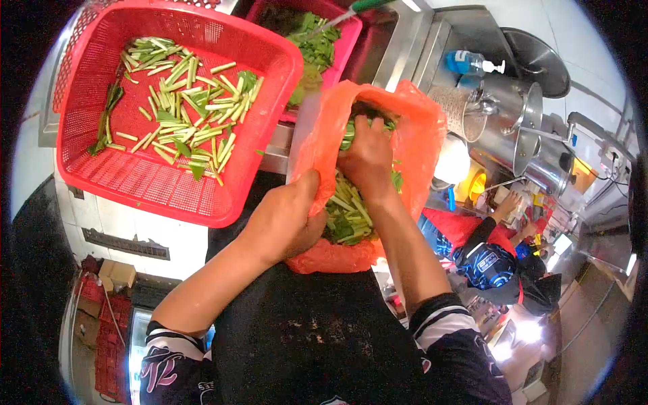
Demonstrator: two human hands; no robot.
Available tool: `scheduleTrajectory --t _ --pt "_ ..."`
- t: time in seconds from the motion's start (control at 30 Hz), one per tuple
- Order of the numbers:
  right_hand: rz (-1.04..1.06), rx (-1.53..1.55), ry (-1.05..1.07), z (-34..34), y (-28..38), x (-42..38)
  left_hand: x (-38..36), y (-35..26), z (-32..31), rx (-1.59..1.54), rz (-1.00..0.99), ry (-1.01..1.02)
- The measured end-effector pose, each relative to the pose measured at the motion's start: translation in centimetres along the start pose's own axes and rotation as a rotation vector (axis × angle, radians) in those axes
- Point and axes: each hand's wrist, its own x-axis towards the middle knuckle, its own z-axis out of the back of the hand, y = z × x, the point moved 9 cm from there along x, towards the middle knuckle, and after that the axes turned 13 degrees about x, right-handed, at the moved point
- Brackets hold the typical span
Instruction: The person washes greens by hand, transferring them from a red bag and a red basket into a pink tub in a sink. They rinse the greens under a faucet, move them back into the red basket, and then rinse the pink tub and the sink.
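Note:
An orange-red plastic bag hangs open in front of me, with cut green stems and leaves inside. My left hand grips the near left edge of the bag, fingers closed on the plastic. Inside the bag's mouth, my right hand is bent over dark green leaves, its fingers curled, the tips partly hidden. To the left, a red perforated basket holds scattered cut stems and a few leaves.
Behind the bag, a pink tray holds cut greens, with a green-handled tool over it. Metal pots and a blue bottle stand at the right. Two people in dark caps are further right. A metal sink edge runs behind.

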Motion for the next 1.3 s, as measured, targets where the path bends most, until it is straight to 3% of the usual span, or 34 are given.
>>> scheduleTrajectory --t 0.07,0.2,0.3,0.37,0.43,0.57,0.63,0.77,0.83,0.97,1.0,1.07,1.1,1.17,1.3 --pt "-0.076 0.042 0.086 -0.2 -1.0 0.2 0.0 -0.1 0.2 0.006 0.014 0.004" --pt "-0.091 0.043 0.045 0.7 -1.2 0.2 -0.2 0.2 0.3 -0.031 0.091 0.043" --pt "-0.031 0.089 0.030 2.6 -1.0 -0.1 0.0 1.0 -0.3 -0.031 0.119 0.023" --pt "0.006 0.077 0.015 4.7 -0.6 -1.0 0.0 1.2 -1.1 -0.034 0.148 0.122" --pt "-0.113 0.247 0.163 5.0 -2.0 -2.0 -0.1 1.1 -0.9 -0.033 0.142 0.125" --pt "-0.099 0.383 0.190 7.8 -0.8 -2.9 -0.3 1.2 -1.0 -0.061 0.084 0.073" --pt "-0.158 0.669 0.204 8.7 -0.4 -3.2 -0.3 1.0 -0.9 -0.076 0.062 0.049" --pt "-0.252 0.794 0.188 12.0 -0.2 -3.6 -0.2 0.7 -0.5 -0.039 0.103 0.140" --pt "-0.124 0.665 0.102 14.2 -1.5 -3.8 -0.1 0.8 -0.3 -0.044 0.113 0.154" --pt "-0.204 0.812 0.127 17.4 -0.2 0.6 -0.4 0.9 -1.0 -0.058 0.092 0.181" --pt "0.131 0.580 0.125 18.7 2.9 2.9 -0.5 0.9 -1.2 -0.061 0.089 0.196" --pt "0.271 0.525 0.156 18.7 7.1 6.7 -0.5 0.7 -1.1 -0.052 0.080 0.218" --pt "0.085 0.712 0.192 17.2 9.9 9.3 -0.6 0.5 -1.2 -0.045 0.074 0.243" --pt "0.067 0.735 0.094 13.8 10.7 14.3 -0.7 0.3 -1.0 -0.030 0.101 0.269" --pt "-0.016 0.326 0.233 4.8 12.1 22.0 -0.9 0.8 -1.5 -0.042 0.133 0.303"
